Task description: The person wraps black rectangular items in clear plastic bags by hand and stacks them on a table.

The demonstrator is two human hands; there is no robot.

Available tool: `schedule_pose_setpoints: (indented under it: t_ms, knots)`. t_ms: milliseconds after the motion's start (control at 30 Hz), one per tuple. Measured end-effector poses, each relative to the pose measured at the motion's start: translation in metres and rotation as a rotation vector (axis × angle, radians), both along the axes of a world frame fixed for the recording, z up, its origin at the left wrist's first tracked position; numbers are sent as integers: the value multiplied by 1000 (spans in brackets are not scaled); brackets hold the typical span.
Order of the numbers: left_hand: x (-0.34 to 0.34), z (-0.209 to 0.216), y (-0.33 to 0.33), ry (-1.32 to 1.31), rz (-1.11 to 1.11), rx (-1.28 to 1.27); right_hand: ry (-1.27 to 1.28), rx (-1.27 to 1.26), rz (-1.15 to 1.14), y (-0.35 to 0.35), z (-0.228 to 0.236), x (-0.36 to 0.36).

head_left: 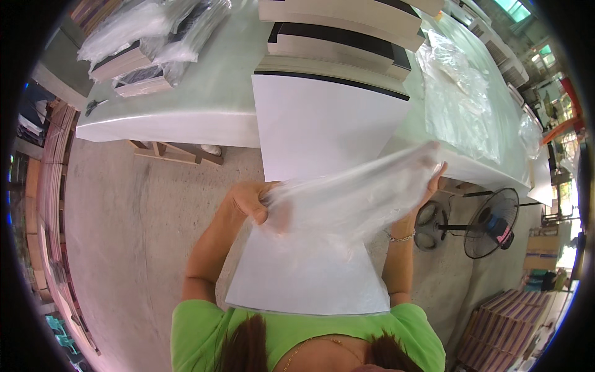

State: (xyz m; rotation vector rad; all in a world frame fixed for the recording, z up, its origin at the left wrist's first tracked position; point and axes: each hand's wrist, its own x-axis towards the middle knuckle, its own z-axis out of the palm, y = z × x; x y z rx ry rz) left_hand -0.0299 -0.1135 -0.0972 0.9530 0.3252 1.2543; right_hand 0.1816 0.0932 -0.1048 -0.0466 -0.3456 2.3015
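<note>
A clear plastic bag (pixel 347 195) is stretched between my two hands, in front of my chest. My left hand (pixel 250 201) grips its left edge, thumb bent over the film. My right hand (pixel 432 180) holds the raised right end, its fingers partly hidden behind the film. Below the bag, a flat white panel (pixel 310 273) reaches to my shirt. Beyond the bag, a white sheet (pixel 328 118) slopes from the table edge toward me. The bag covers the stretch between panel and sheet, so whether they are one piece I cannot tell.
Stacked thick cream blocks with black edges (pixel 338 46) stand on the pale covered table (pixel 186 121). Plastic-wrapped blocks (pixel 133 65) and scissors (pixel 94 106) lie left, loose plastic bags (pixel 462 99) right. A fan (pixel 491 224) stands below the table's right side, near stacked cartons (pixel 508 328).
</note>
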Motion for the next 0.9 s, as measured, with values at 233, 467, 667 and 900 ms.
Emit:
schedule_pose_setpoints:
  t_ms: [233, 467, 667, 900]
  knots:
    - [-11, 5, -7, -595, 565, 97, -557, 344, 713, -25, -22, 19]
    - [-15, -41, -13, -571, 283, -129, 490, 272, 553, -20, -28, 19]
    - [-5, -78, -40, -264, 340, -266, 517, 228, 400, 15, 19, 3]
    - [-42, 0, -8, 328, 1044, -239, -79, 425, 382, 23, 21, 9]
